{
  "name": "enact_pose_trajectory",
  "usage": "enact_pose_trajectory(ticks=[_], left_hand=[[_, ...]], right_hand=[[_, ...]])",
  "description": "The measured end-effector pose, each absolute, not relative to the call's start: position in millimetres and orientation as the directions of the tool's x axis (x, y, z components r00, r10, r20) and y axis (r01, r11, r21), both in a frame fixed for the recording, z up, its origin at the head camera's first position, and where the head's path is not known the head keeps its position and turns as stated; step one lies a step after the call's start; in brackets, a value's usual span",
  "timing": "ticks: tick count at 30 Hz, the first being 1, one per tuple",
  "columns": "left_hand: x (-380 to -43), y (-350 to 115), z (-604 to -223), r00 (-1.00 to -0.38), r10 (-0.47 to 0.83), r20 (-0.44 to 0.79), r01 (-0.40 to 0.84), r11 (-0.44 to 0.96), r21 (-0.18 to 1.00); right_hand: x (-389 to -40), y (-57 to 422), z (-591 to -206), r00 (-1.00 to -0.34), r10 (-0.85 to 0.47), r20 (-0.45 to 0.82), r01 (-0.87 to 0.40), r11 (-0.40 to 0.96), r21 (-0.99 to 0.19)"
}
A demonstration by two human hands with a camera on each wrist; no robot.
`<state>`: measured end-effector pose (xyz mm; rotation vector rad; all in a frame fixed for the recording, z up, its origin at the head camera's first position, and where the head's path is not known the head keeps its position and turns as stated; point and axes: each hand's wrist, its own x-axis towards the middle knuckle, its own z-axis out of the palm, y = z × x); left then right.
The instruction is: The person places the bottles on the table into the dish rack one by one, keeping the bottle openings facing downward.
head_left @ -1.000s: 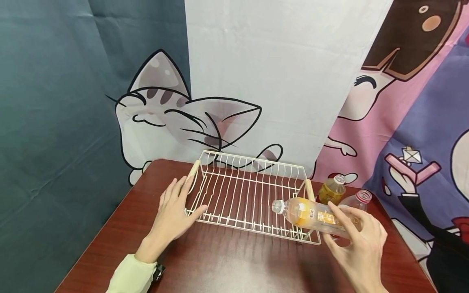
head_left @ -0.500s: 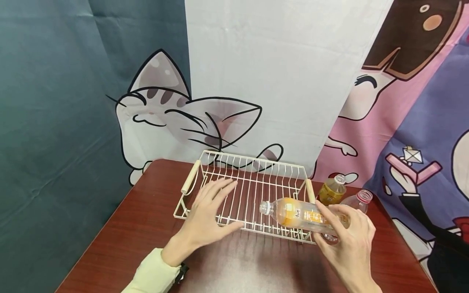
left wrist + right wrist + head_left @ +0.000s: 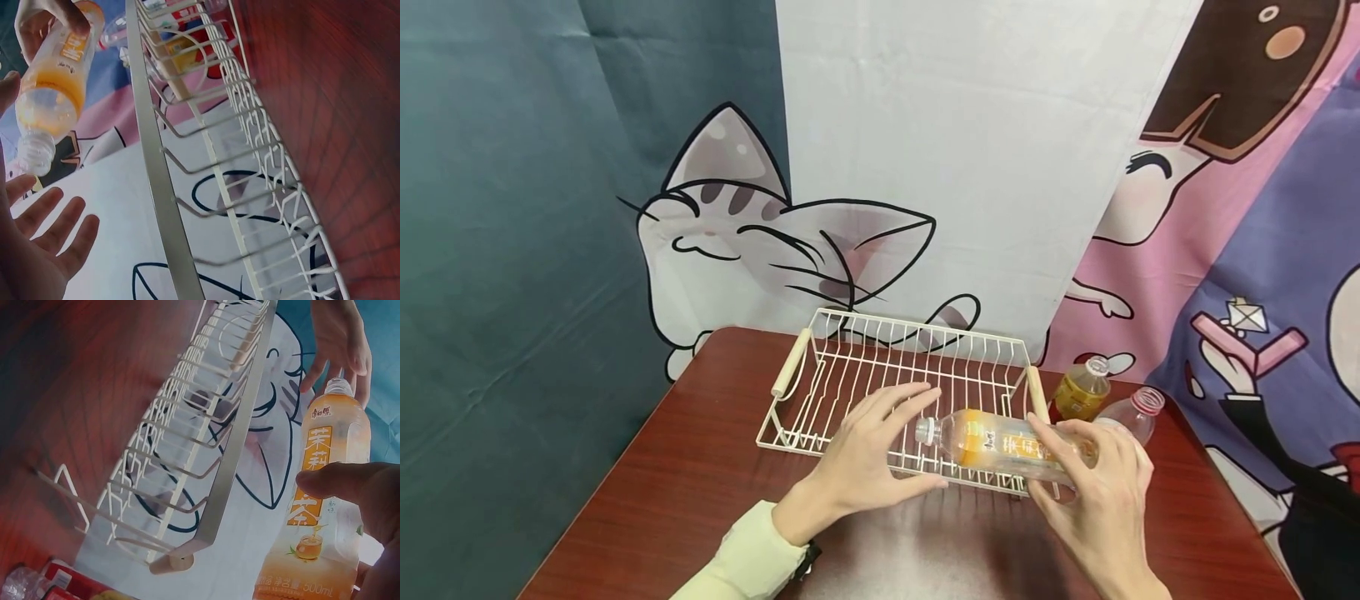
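Note:
My right hand (image 3: 1101,487) grips a clear plastic bottle (image 3: 988,442) with an orange label, thumb and fingers round its lower part. It lies sideways over the front of a white wire dish rack (image 3: 791,363), its uncapped neck pointing left. Fingers spread, my left hand (image 3: 861,458) hovers beside the neck with nothing in its grasp. The left wrist view has the bottle mouth (image 3: 35,164) just past the left fingertips. In the right wrist view, my right thumb (image 3: 337,481) presses across the label.
To the right of the rack stand a bottle with a yellow label (image 3: 1078,396) and a clear bottle with a pink-ringed neck (image 3: 1144,404). The rack has wooden handles on both ends. A printed cloth (image 3: 985,167) hangs behind the dark red table (image 3: 647,500).
My left hand has moved right, from the rack's left handle to near the bottle neck. The right hand has carried the bottle a little to the left.

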<state>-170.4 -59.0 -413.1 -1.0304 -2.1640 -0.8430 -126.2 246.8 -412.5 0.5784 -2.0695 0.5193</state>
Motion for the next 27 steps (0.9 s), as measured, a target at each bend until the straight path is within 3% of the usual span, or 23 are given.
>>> enact_pose_trajectory(ticks=[12,23,27], left_hand=[[-173,-41,-413,-0.481,0.45,0.752,0.857,0.422,0.296],[-169,-36,-418,-0.527,0.441,0.727,0.846,0.359,0.395],[-168,-35,-419,-0.524,0.432,0.734,0.847,0.353,0.397]], right_hand=[[-117,241,-408,-0.608,-0.237,0.757,-0.551,0.813,-0.188],[-116,239,-410,-0.6,-0.242,0.762,-0.564,0.804,-0.189],[-119,239,-413,-0.553,-0.238,0.799,-0.593,0.785,-0.177]])
